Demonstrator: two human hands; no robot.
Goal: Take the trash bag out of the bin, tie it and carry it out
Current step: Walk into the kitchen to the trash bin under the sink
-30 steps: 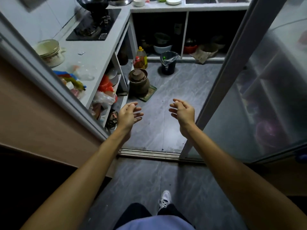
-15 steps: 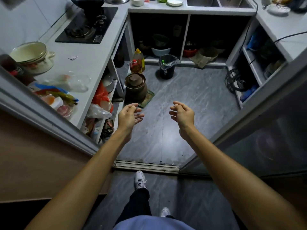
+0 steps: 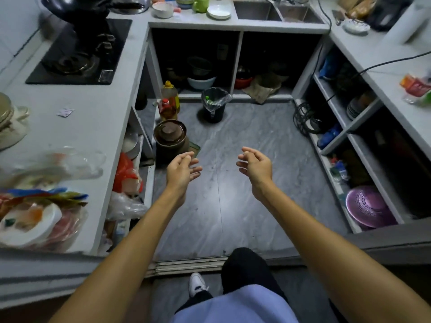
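Note:
A small black bin (image 3: 213,113) stands on the grey floor at the far end of the kitchen, below the sink counter. A clear trash bag (image 3: 215,99) lines it, its edges folded over the rim, with something green inside. My left hand (image 3: 182,171) and my right hand (image 3: 255,165) are held out in front of me over the floor, well short of the bin. Both are empty, palms facing each other, fingers loosely curled and apart.
A brown lidded clay pot (image 3: 170,138) and oil bottles (image 3: 170,104) stand left of the bin. Counters with open shelves line both sides; a coiled black cable (image 3: 305,121) and a purple colander (image 3: 368,207) are on the right. A door track (image 3: 186,264) crosses the floor at my feet.
I have stepped forward to the kitchen threshold, so the bin is nearer and the sliding door on the right has left the view. My hands keep the same empty, raised pose.

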